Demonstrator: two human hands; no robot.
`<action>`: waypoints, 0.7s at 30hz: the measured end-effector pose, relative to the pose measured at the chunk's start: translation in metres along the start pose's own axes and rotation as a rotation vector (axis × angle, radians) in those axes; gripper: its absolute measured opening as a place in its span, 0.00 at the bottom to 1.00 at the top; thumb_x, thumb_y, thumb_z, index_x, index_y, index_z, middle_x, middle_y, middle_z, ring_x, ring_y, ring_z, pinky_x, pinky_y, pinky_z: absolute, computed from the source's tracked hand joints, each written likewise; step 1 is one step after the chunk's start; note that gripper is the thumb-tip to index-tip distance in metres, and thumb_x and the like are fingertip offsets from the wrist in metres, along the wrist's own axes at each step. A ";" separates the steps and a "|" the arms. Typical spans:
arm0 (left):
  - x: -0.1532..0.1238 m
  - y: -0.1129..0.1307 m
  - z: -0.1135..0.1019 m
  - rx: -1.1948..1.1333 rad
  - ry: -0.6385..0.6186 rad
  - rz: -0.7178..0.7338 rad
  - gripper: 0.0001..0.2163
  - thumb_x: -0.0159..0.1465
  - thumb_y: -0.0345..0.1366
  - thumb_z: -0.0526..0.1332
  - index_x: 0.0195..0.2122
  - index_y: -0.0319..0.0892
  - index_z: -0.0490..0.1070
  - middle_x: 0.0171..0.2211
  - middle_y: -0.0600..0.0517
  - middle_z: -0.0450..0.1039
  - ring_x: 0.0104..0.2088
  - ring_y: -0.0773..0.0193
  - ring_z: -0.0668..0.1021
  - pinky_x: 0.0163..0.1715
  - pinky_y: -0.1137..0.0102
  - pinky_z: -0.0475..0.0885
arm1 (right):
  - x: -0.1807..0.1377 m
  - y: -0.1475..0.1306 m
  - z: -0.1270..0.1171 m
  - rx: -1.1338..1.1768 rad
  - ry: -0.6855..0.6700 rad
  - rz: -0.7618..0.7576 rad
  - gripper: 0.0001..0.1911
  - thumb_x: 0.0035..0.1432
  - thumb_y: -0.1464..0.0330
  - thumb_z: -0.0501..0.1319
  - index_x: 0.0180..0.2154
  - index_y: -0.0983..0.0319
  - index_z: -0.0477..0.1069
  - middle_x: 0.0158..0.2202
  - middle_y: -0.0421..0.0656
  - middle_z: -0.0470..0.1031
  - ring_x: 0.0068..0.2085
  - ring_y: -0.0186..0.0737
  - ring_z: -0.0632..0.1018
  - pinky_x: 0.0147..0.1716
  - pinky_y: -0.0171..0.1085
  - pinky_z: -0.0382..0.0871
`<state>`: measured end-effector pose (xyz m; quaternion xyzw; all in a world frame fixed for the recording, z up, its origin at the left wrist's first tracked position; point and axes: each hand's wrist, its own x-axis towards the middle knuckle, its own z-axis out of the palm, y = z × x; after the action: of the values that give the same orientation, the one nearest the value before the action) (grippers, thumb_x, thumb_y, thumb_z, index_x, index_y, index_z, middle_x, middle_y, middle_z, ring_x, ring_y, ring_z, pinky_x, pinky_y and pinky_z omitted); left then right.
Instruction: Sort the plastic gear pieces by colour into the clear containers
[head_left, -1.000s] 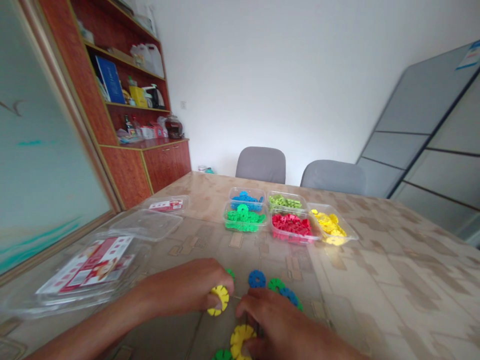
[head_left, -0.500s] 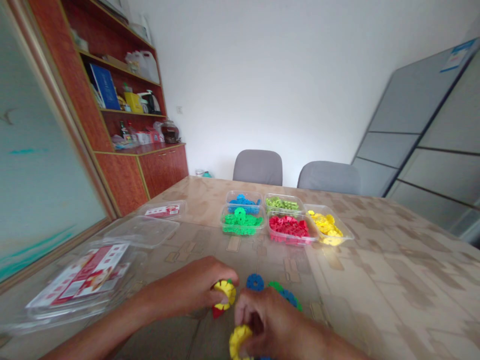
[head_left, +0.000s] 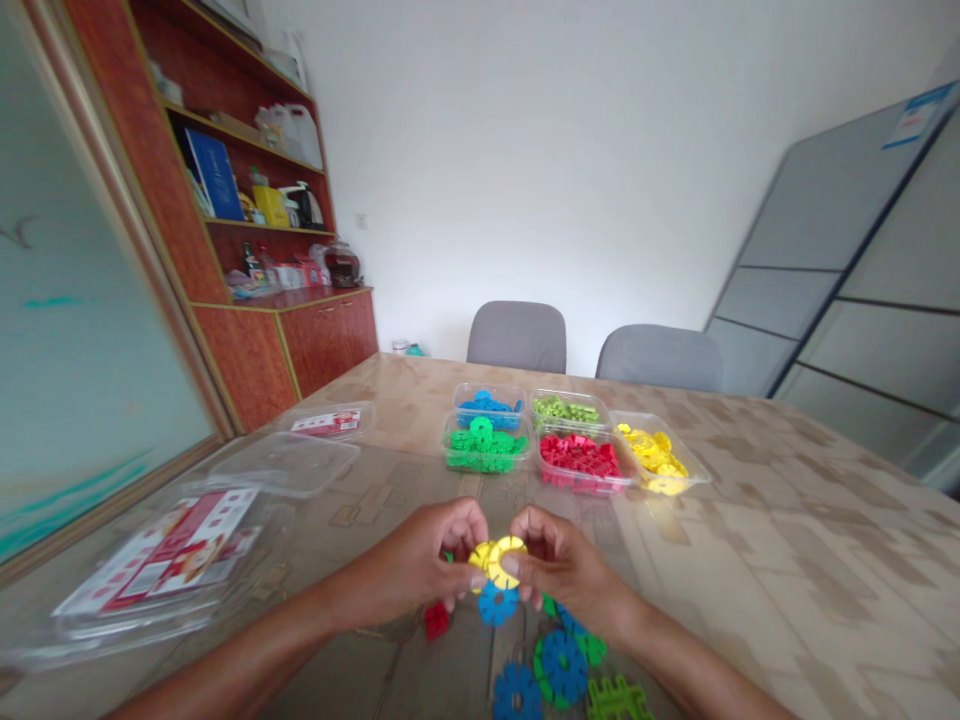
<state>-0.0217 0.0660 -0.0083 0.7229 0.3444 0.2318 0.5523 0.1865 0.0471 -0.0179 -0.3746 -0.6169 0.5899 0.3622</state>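
Note:
My left hand (head_left: 442,555) pinches a yellow notched disc (head_left: 480,556) between thumb and fingers. In my right hand (head_left: 566,565) is another yellow notched disc (head_left: 507,562); the two discs meet and overlap between my fingertips. Just below them appears a blue notched disc (head_left: 498,604); whether it is joined to the yellow ones I cannot tell. A bit of green shows behind my left thumb, mostly hidden. Under that hand is a small red piece (head_left: 436,620). Near my right wrist lie blue discs (head_left: 562,665) with green ones, another blue disc (head_left: 517,692) and a light-green toothed piece (head_left: 616,698).
Clear tubs farther back hold blue pieces (head_left: 491,405), green pieces (head_left: 484,450), light-green pieces (head_left: 564,408), red pieces (head_left: 581,458) and yellow pieces (head_left: 652,455). Clear plastic lids (head_left: 281,465) lie at the left. Two grey chairs (head_left: 517,335) stand behind the table (head_left: 787,540).
My hands have come together, the right one rising from the table's near side with its yellow disc. The discs now touch, and pieces formerly covered by my right hand show.

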 end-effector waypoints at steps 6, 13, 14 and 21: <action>0.001 0.003 -0.009 0.164 0.091 0.089 0.05 0.57 0.31 0.61 0.32 0.39 0.64 0.25 0.58 0.64 0.25 0.70 0.67 0.24 0.77 0.60 | 0.000 -0.003 -0.009 -0.075 -0.048 -0.071 0.25 0.51 0.47 0.65 0.30 0.62 0.63 0.24 0.34 0.65 0.22 0.27 0.66 0.21 0.29 0.58; 0.000 0.002 -0.010 0.072 0.040 0.022 0.07 0.57 0.34 0.62 0.32 0.39 0.64 0.24 0.58 0.66 0.22 0.70 0.68 0.21 0.77 0.62 | 0.001 0.001 -0.012 -0.102 -0.026 -0.089 0.23 0.54 0.48 0.63 0.31 0.62 0.63 0.23 0.34 0.65 0.21 0.28 0.65 0.20 0.29 0.57; 0.000 0.002 -0.008 0.051 0.025 0.020 0.08 0.56 0.35 0.63 0.33 0.39 0.64 0.24 0.58 0.67 0.22 0.70 0.69 0.21 0.77 0.62 | 0.001 0.003 -0.010 -0.101 -0.012 -0.117 0.23 0.54 0.49 0.64 0.31 0.62 0.63 0.23 0.33 0.64 0.21 0.28 0.65 0.20 0.29 0.57; -0.001 0.003 -0.004 -0.013 -0.033 0.022 0.11 0.57 0.38 0.64 0.35 0.39 0.64 0.26 0.56 0.69 0.22 0.70 0.70 0.22 0.77 0.64 | 0.002 0.001 -0.003 -0.006 -0.047 -0.154 0.22 0.53 0.52 0.66 0.32 0.60 0.61 0.25 0.34 0.66 0.22 0.28 0.63 0.20 0.28 0.58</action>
<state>-0.0241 0.0672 -0.0044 0.7268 0.3256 0.2280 0.5601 0.1881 0.0497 -0.0183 -0.3132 -0.6539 0.5670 0.3910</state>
